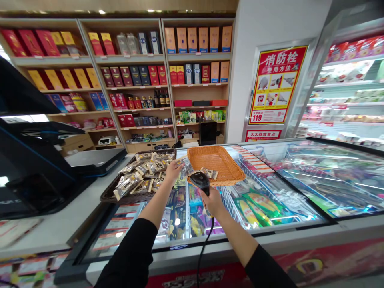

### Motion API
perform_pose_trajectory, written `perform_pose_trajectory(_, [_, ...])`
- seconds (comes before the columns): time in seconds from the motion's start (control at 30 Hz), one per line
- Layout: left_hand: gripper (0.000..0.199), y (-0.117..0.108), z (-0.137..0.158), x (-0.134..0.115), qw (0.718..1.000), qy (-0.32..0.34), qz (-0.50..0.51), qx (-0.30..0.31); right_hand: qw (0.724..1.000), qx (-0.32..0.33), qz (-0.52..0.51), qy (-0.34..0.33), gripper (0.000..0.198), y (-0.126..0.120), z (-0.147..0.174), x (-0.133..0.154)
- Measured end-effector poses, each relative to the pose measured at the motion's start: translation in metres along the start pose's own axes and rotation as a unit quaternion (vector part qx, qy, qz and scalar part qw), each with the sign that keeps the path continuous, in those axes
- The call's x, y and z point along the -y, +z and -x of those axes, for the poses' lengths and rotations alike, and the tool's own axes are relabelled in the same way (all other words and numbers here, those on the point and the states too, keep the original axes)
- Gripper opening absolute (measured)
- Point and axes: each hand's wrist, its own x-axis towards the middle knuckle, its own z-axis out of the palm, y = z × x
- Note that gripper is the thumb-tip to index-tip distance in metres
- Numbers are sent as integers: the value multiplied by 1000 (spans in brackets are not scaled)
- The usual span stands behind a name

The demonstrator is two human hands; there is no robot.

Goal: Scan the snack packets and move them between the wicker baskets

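My right hand [212, 199] is wrapped round the handle of a black barcode scanner [199, 180], whose cable hangs down toward the bottom of the view. The scanner's head is over the near left corner of an orange-brown wicker basket [198, 154], where a few wrapped snack packets [211, 173] lie. My left hand [173, 171] is closed on a small snack packet [180, 161], partly hidden by the fingers, between the two baskets. To its left a dark brown wicker basket [108, 195] is heaped with several similar packets [150, 168].
Both baskets rest on a glass-topped chest freezer [288, 218] holding frozen goods. A counter scale [96, 158] and a black machine [27, 172] stand at left. Behind are shelves [126, 60] of boxed goods, a red fire-hydrant sign [277, 84] and a lit display fridge [354, 84].
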Motion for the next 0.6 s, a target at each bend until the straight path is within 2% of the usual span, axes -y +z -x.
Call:
perform_pose_trajectory(0.17, [39, -1, 0, -2, 998, 41, -38, 26, 997, -19, -75, 22, 33, -1, -1, 0])
perform_pose_trajectory(0.27, [38, 8, 2, -15, 980, 106, -167, 22, 976, -88, -198, 37, 40, -11, -9, 3])
perform_pose_trajectory(0.33, [37, 23, 3, -24, 945, 171, -272, 54, 945, -143, -288, 60, 44, -20, -16, 5])
perform_pose_trajectory(0.43, [44, 55, 7, -30, 871, 256, -382, 172, 902, -184, -378, 95, 44, -31, -22, 4])
perform_pose_trajectory(0.53, [47, 81, 7, -21, 804, 237, -458, 295, 888, -201, -404, 93, 42, -34, -24, 1])
perform_pose_trajectory(0.6, [41, 90, 5, -13, 788, 200, -467, 348, 888, -210, -400, 82, 41, -32, -25, -1])
